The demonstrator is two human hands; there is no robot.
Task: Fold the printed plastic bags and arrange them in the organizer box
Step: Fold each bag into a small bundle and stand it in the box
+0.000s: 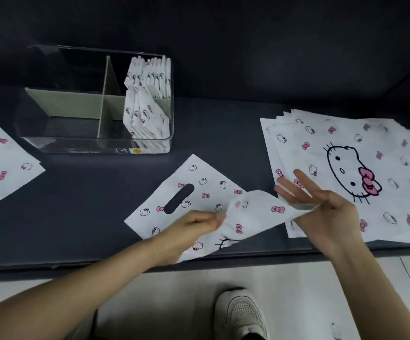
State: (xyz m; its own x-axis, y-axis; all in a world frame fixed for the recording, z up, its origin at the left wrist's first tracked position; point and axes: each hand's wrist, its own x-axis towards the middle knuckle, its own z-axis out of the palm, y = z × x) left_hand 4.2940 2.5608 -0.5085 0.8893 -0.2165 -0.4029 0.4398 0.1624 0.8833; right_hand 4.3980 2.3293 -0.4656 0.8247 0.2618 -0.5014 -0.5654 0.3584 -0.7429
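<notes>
A white plastic bag point(199, 187) printed with cat faces and pink bows lies on the dark table point(81, 204) near its front edge, with its right part lifted and turned over. My left hand point(194, 224) pinches the bag at the fold. My right hand point(321, 200) holds the lifted corner between thumb and palm, fingers stretched out. The clear organizer box point(51, 141) stands at the back left with grey dividers; several folded bags point(147, 99) stand in its two right compartments. Its left compartments hold nothing.
A stack of flat printed bags point(351, 168) lies at the right, partly under my right hand. More flat bags point(0, 163) lie at the left edge. Below the table edge are a pale floor and a white shoe point(240, 312).
</notes>
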